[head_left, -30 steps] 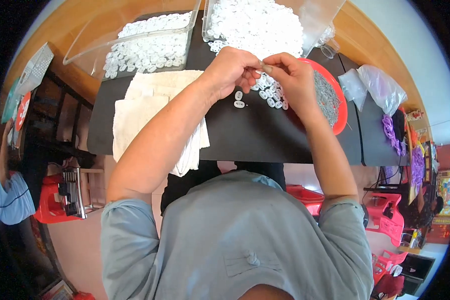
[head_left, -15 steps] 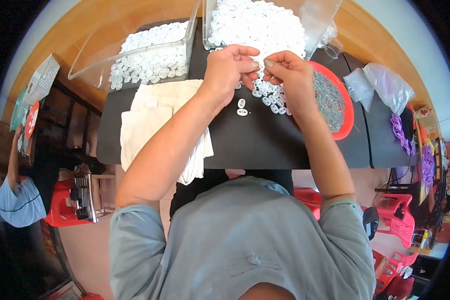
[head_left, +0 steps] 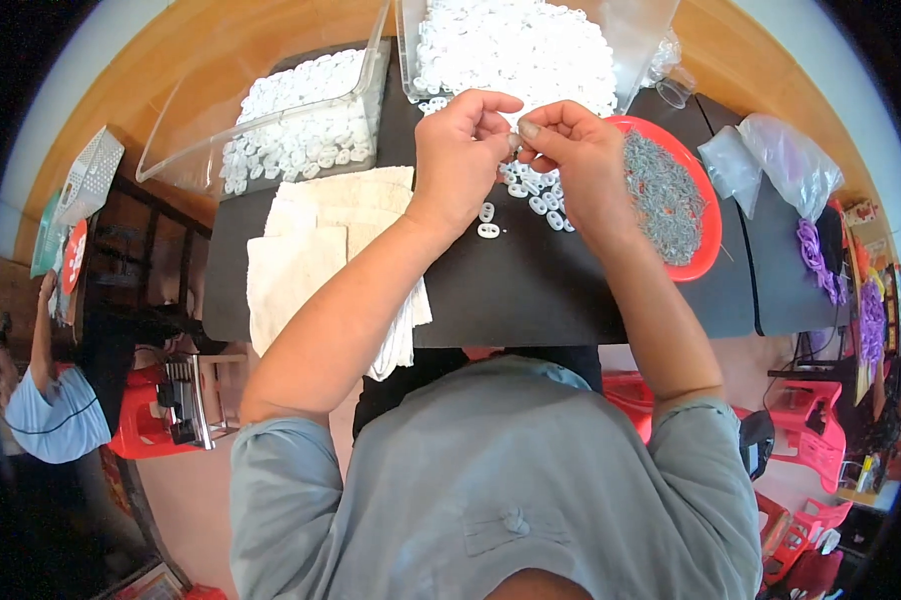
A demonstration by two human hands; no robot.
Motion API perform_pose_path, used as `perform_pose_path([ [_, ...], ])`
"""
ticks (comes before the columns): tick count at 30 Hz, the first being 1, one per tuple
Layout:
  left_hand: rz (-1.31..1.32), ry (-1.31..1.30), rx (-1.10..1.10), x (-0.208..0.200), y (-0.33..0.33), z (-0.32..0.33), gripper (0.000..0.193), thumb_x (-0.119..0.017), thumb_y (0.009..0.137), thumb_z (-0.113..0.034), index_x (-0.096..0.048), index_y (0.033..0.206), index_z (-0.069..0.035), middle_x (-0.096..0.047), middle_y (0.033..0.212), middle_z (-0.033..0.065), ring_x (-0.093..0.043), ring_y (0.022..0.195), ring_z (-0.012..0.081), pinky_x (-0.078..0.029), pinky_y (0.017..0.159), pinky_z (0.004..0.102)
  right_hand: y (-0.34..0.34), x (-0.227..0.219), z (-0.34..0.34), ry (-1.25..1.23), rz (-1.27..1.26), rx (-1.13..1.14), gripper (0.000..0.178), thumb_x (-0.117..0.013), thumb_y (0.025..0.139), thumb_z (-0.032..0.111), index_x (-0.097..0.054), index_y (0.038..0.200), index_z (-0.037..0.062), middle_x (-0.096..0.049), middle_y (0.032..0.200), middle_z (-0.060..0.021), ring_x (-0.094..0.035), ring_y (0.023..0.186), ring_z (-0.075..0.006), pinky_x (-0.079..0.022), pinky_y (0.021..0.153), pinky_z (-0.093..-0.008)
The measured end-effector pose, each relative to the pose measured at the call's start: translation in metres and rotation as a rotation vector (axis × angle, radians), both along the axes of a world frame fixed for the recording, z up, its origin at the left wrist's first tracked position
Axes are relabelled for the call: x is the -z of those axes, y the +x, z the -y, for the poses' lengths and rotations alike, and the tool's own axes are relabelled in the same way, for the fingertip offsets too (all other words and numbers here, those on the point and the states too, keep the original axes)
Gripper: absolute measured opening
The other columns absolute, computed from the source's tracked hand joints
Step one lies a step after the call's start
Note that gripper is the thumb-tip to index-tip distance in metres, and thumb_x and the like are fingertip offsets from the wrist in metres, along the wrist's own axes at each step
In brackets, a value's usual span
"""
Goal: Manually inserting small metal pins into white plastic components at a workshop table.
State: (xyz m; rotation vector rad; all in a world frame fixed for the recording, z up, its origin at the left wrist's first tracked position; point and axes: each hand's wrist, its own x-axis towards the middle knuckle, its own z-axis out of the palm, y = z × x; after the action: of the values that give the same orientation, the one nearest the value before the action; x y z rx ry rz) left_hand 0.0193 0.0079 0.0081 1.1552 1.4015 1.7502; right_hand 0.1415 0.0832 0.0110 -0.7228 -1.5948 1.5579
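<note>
My left hand (head_left: 459, 150) and my right hand (head_left: 581, 158) meet fingertip to fingertip above the dark table (head_left: 531, 290). Thumbs and forefingers are pinched around something tiny that the fingers mostly hide. Below them lie loose white oval plastic pieces with two holes (head_left: 539, 203), spilling from a big heap (head_left: 516, 55) in a clear bin. Two more such pieces (head_left: 488, 230) lie apart, nearer to me. Beside my right hand stands a red bowl (head_left: 713, 215) filled with thin grey wire-like bits (head_left: 663, 195).
Another clear bin (head_left: 371, 95) at the far left holds more white pieces. Folded cream cloths (head_left: 296, 270) lie under my left forearm. Clear plastic bags (head_left: 786, 165) and a purple cord bundle (head_left: 819, 262) lie at the right. At far left sits another person in light blue (head_left: 61, 420).
My two hands have come together, and their fingertips now touch where a small gap was before. The whole view has shifted slightly.
</note>
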Motion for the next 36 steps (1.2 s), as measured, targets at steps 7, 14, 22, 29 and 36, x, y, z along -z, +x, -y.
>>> perform_pose_path([
  [7,0.088,-0.043,0.043,0.003,-0.003,-0.003,0.023,-0.063,0.083,0.007,-0.063,0.106,0.003,-0.064,0.083,0.0062,-0.061,0.067,0.0112,-0.048,0.050,0.0240,0.003,0.004,-0.003,0.040,-0.054,-0.064,0.010,-0.063,0.088,0.009,-0.064,0.092,0.0004,-0.064,0.077,-0.0021,-0.057,0.069,-0.0072,-0.044,0.063,-0.0214],
  [14,0.226,-0.160,0.185,0.005,-0.007,-0.005,0.011,-0.062,0.089,-0.007,-0.062,0.092,0.003,-0.063,0.077,0.0076,-0.060,0.062,0.0135,-0.047,0.050,0.0251,0.004,0.006,-0.005,0.089,-0.059,-0.029,0.010,-0.064,0.087,0.008,-0.064,0.093,0.0004,-0.064,0.077,-0.0019,-0.056,0.068,-0.0073,-0.044,0.063,-0.0215],
  [22,0.264,-0.175,0.204,0.004,-0.008,-0.004,0.011,-0.061,0.091,-0.010,-0.061,0.090,0.001,-0.062,0.075,0.0067,-0.058,0.060,0.0132,-0.046,0.049,0.0253,0.003,0.008,-0.005,0.107,-0.038,-0.001,0.012,-0.064,0.088,0.009,-0.065,0.095,-0.0001,-0.064,0.079,-0.0021,-0.057,0.069,-0.0073,-0.045,0.064,-0.0214],
  [29,0.240,-0.204,0.155,0.002,-0.009,-0.002,0.012,-0.059,0.092,-0.011,-0.060,0.088,0.000,-0.061,0.074,0.0059,-0.057,0.060,0.0130,-0.045,0.048,0.0257,0.009,0.007,-0.010,0.215,0.087,0.027,0.013,-0.061,0.091,0.013,-0.063,0.093,0.0008,-0.058,0.073,0.0014,-0.051,0.067,-0.0053,-0.040,0.061,-0.0207],
  [36,0.232,-0.213,0.143,0.002,-0.008,-0.002,0.012,-0.059,0.092,-0.012,-0.060,0.088,0.000,-0.060,0.074,0.0056,-0.056,0.059,0.0123,-0.045,0.047,0.0259,0.011,0.008,-0.008,0.358,0.234,-0.003,0.015,-0.059,0.092,0.015,-0.060,0.089,0.0009,-0.052,0.067,0.0025,-0.044,0.063,-0.0047,-0.035,0.056,-0.0211],
])
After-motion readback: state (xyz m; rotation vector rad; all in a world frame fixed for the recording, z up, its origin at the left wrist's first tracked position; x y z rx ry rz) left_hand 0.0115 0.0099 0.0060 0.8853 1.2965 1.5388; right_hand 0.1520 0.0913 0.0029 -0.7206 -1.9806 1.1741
